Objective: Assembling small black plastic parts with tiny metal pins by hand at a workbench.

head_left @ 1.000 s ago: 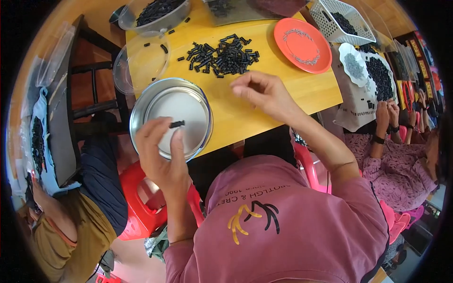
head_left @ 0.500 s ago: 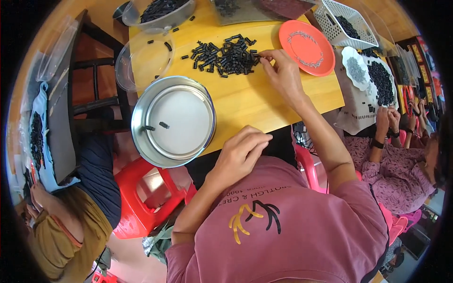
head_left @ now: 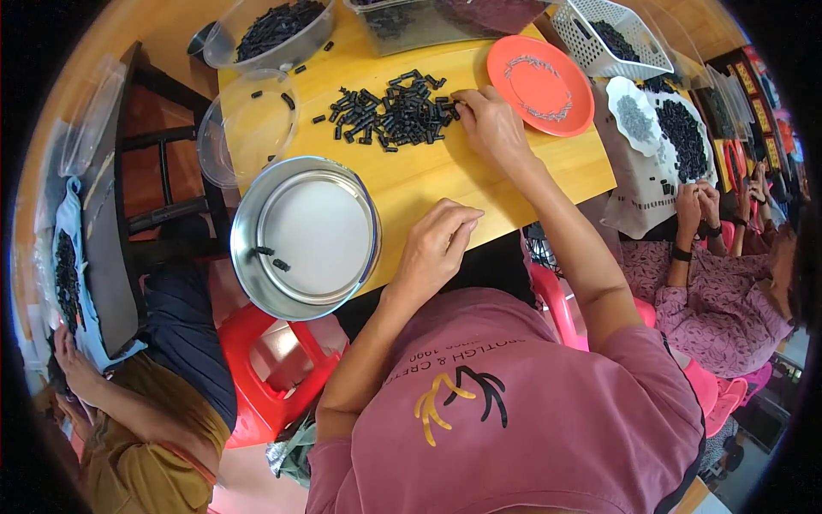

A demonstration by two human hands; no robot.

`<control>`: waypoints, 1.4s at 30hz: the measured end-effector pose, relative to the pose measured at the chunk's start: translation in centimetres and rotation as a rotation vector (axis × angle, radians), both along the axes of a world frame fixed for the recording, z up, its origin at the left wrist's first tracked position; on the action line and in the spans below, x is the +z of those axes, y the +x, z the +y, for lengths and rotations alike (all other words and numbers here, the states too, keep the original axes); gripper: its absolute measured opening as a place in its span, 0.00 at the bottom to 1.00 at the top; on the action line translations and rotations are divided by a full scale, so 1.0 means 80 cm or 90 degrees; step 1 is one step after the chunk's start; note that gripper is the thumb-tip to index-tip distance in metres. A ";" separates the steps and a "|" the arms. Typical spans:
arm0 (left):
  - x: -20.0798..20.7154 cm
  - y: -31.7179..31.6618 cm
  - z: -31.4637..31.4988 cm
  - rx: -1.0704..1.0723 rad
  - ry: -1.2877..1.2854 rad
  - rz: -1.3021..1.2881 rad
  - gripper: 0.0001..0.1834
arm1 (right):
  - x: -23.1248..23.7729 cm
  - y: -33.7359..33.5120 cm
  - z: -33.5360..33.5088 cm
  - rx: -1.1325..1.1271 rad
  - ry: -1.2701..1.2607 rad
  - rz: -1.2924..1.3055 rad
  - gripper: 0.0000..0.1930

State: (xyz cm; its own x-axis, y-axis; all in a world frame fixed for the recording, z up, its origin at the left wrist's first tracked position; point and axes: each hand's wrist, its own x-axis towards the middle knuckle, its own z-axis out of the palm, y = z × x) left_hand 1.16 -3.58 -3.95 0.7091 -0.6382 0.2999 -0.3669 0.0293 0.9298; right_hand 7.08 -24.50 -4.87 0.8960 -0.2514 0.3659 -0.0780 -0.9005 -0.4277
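Observation:
A loose pile of small black cylindrical pieces (head_left: 396, 113) lies on the yellow table (head_left: 548, 176). At the pile's right edge, my right hand (head_left: 498, 130) has its thumb and fingertips pinched on one small black piece. My left hand (head_left: 435, 248) hovers over the table's near edge, fingers curled together; whatever may be between its fingertips is too small to make out. Beyond my right hand is a red plate (head_left: 580, 111) with a ring of small grey pieces (head_left: 561, 106). Left of my left hand, a round metal tin (head_left: 370, 210) holds a few black pieces (head_left: 281, 265).
A clear round lid (head_left: 224, 167) and a tub of black pieces (head_left: 318, 38) sit at the left. A clear bin (head_left: 428, 34) and white basket (head_left: 591, 60) stand at the back. Co-workers sit on both sides; a red stool (head_left: 257, 377) is below the tin.
The view has shifted slightly, so the table and tin sit a little differently. My right hand stays at the pile's edge; my left hand's fingers have drawn in more.

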 end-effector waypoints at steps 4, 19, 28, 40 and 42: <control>0.001 0.003 0.004 0.010 0.011 0.052 0.06 | 0.002 -0.001 -0.004 0.012 0.053 0.000 0.11; -0.008 0.003 -0.003 0.158 -0.149 0.266 0.11 | 0.055 -0.110 0.053 0.162 0.692 0.140 0.07; -0.017 0.002 -0.002 0.151 -0.095 0.261 0.09 | 0.021 -0.102 0.036 0.166 0.214 0.036 0.14; -0.007 -0.005 0.004 0.071 -0.043 0.083 0.05 | 0.020 -0.080 0.046 0.362 -0.039 0.027 0.16; -0.008 -0.006 0.002 0.066 -0.042 0.075 0.06 | 0.012 -0.078 0.039 0.349 -0.023 0.038 0.13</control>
